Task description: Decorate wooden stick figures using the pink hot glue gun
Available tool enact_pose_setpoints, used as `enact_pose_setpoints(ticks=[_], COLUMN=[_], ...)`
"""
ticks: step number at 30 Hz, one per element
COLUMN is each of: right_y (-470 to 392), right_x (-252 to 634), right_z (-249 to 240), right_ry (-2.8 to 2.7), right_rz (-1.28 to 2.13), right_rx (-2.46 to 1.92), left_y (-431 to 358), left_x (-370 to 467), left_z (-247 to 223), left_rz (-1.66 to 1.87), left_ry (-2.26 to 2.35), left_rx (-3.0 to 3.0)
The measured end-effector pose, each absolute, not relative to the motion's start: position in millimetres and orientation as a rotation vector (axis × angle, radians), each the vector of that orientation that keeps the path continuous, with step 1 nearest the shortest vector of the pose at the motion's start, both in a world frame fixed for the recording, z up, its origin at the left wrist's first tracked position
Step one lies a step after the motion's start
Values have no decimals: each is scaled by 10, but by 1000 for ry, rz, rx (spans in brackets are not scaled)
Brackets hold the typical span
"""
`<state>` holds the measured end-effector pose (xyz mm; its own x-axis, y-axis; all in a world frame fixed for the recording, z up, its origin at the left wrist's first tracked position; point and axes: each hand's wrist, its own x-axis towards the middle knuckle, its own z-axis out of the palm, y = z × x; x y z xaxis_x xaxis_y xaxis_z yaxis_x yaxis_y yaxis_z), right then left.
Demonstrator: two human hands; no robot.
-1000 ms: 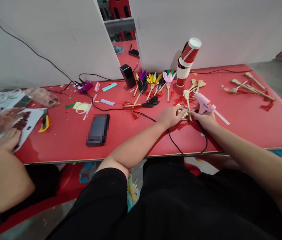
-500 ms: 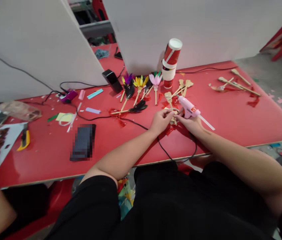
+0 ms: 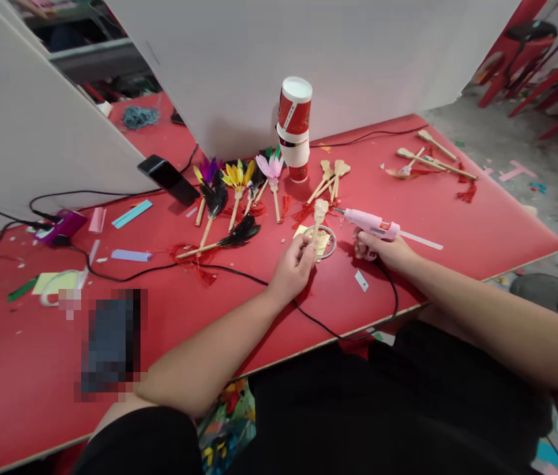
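Note:
My left hand [image 3: 293, 269] pinches a wooden stick with a wider, shaped head [image 3: 320, 211], held tilted upward above the table. Behind its fingers lie a round ring [image 3: 332, 249] and a small yellow paper [image 3: 322, 245]. My right hand [image 3: 382, 252] is wrapped round the handle of a pink glue gun [image 3: 369, 222]. The gun's nozzle points left, close to the stick's head, with a visible gap between them. A pale glue stick [image 3: 422, 240] juts from the gun's back. The gun's black cord [image 3: 396, 297] loops down near the table's front edge.
Feathered sticks [image 3: 239, 178], stacked red-and-white cups [image 3: 295, 109] and wooden sticks [image 3: 338, 170] stand or lie farther back. More sticks [image 3: 437, 161] lie at right. To the left are a purple power strip [image 3: 64, 225], paper strips [image 3: 131, 214] and a blurred dark object [image 3: 111, 336].
My hands, close together before, are now apart. My right hand has moved right with the glue gun, and the stick in my left hand is plainly visible. The view has shifted.

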<state>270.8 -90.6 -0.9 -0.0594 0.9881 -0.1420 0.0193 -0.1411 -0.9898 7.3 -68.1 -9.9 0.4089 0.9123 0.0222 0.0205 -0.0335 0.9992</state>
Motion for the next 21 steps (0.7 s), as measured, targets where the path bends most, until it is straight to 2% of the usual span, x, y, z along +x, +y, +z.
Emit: enact_pose_setpoints(ticks=[14, 21], right_y=[-821, -816], right_x=[2682, 2620], right_z=[18, 88], right_ry=[-1386, -1619], right_rz=[1455, 1294], right_rx=[-1301, -1406], left_y=[-672, -694], left_x=[71, 80], left_z=[-26, 26], left_rz=[792, 798], left_ry=[846, 845], left_rx=[1351, 1389])
